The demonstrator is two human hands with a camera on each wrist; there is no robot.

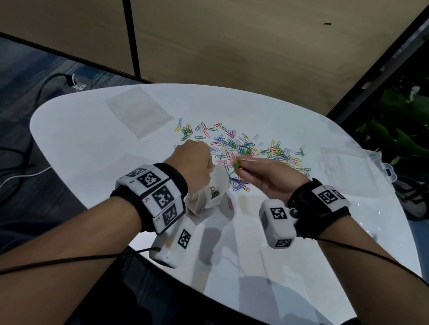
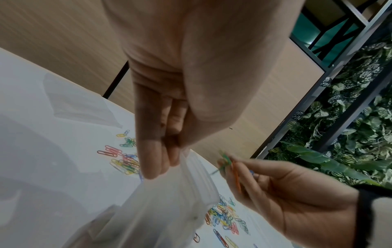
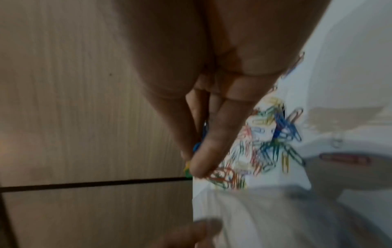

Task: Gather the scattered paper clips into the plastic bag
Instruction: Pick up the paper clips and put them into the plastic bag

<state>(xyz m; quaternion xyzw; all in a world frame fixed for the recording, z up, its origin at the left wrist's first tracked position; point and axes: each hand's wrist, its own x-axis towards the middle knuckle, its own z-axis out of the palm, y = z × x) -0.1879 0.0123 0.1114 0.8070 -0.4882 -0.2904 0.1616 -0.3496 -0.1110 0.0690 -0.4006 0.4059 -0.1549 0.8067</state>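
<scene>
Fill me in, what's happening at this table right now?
A person is bagging paper clips. The left hand holds a clear plastic bag up by its rim; a few clips are already inside. The right hand pinches a small bunch of clips beside the bag's mouth. Most paper clips are scattered on the white table.
</scene>
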